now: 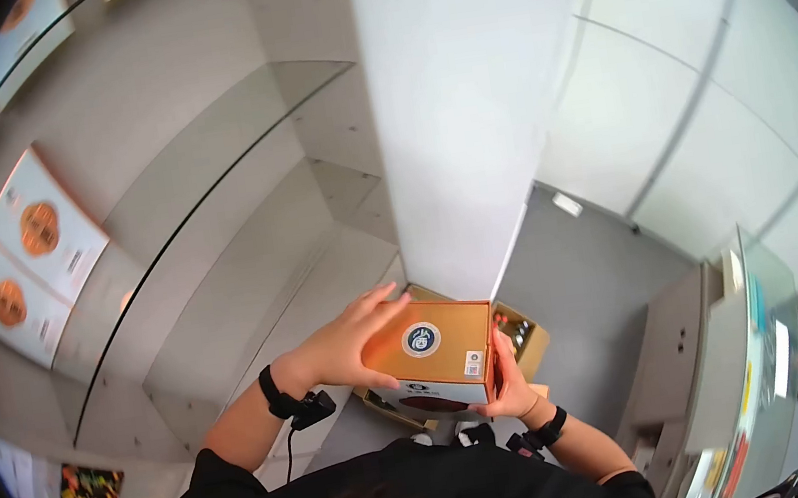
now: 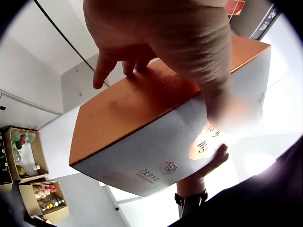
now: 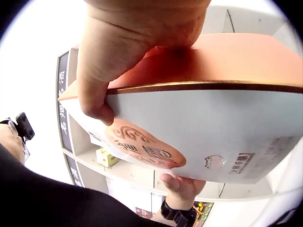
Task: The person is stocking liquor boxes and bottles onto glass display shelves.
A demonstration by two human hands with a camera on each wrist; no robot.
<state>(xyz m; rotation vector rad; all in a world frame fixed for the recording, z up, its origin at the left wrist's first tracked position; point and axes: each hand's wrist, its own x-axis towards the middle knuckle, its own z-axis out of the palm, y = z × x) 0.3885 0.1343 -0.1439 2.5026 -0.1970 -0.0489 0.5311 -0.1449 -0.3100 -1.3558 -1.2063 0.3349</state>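
Observation:
A box [image 1: 398, 355] with an orange-gold top, a round dark-blue seal and white printed sides is held up in front of the body. My left hand [image 1: 339, 345] holds its left side in the head view. The left wrist view shows the thumb bent over the white face and the fingers on the orange side. On the opposite side, my right hand [image 1: 510, 387] grips the box, its thumb hooked over the edge onto the white face [image 3: 199, 120] in the right wrist view. The palms hide parts of the orange sides.
Glass shelves [image 1: 206, 239] rise at the left, with white boxes [image 1: 41, 251] bearing orange emblems on one. Below on the floor stand open cartons [image 2: 29, 156] of bottles. A white column [image 1: 456, 110] stands ahead. A glass-topped counter [image 1: 705, 350] runs along the right.

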